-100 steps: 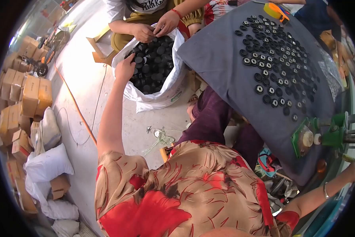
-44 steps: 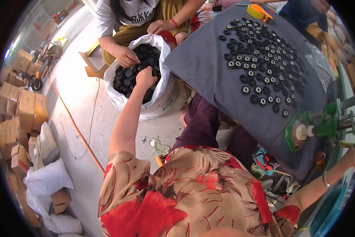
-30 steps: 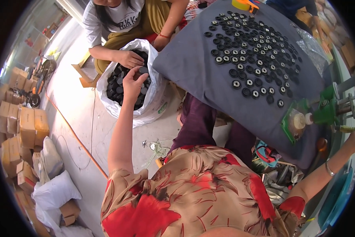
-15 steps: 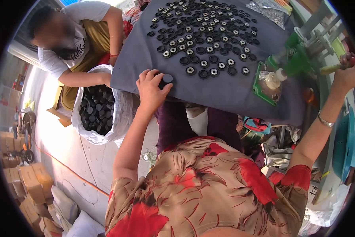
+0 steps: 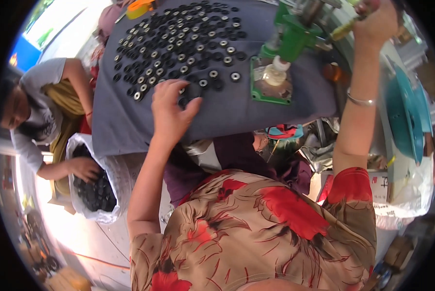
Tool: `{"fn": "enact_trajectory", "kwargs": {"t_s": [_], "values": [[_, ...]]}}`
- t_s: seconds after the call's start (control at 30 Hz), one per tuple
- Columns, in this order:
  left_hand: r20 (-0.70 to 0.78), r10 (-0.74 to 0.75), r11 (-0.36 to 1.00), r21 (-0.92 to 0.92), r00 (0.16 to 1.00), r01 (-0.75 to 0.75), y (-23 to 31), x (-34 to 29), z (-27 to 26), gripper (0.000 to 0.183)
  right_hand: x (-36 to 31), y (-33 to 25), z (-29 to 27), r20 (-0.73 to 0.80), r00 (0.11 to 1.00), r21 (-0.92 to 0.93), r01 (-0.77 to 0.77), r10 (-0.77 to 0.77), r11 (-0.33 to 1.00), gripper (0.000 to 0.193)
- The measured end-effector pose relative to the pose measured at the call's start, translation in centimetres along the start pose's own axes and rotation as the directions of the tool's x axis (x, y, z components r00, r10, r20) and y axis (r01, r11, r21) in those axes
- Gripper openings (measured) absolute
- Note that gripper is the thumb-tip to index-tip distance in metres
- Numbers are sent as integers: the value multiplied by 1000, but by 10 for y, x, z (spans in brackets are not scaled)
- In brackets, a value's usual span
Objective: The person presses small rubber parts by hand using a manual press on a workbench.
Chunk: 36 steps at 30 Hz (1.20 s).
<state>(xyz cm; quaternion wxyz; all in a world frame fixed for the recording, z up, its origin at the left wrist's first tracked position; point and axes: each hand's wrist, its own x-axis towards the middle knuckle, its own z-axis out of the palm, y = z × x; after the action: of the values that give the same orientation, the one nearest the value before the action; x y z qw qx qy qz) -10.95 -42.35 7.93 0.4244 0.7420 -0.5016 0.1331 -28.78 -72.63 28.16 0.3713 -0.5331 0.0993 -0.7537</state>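
The left hand [image 5: 168, 111], its grip clamped on a black round cap [image 5: 194, 89], has swung from the white sack [image 5: 124, 182] to the cloth-covered tabletop [image 5: 123, 119], bringing the cap nearer the green press [image 5: 297, 36], whose lever handle [image 5: 343, 31] the right hand [image 5: 376, 25] grips.

The picture's upper edge cut off the top of the green press [image 5: 295, 38]. Blur left the right hand's [image 5: 376, 23] grip unclear. The left hand [image 5: 171, 109] partly hid a black disc [image 5: 194, 90], and the dark pieces [image 5: 97, 195] inside the white sack [image 5: 123, 175] smeared together.
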Motion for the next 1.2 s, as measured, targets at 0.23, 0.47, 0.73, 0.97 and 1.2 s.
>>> {"fn": "enact_trajectory", "kwargs": {"t_s": [0.23, 0.47, 0.73, 0.97, 1.2], "values": [[160, 115, 959, -274, 980, -67, 54, 55, 135, 33, -3, -11, -4, 2, 998, 78, -67, 67, 995, 29], [198, 97, 965, -258, 975, -44, 70, 66, 179, 36, -2, -10, -9, 13, 1000, 37, -27, 26, 999, 29], [266, -22, 914, -385, 964, 127, 64, 65, 188, 44, -13, -6, -45, 184, 959, -88, 237, -218, 968, 12], [221, 10, 934, -351, 975, 70, 56, 63, 187, 50, -59, -19, -78, 375, 862, 250, 259, -340, 933, 11], [233, 79, 923, -384, 969, 17, 61, 76, 185, 49, -176, -11, -156, 515, 785, 7, 396, -343, 918, 16]]}}
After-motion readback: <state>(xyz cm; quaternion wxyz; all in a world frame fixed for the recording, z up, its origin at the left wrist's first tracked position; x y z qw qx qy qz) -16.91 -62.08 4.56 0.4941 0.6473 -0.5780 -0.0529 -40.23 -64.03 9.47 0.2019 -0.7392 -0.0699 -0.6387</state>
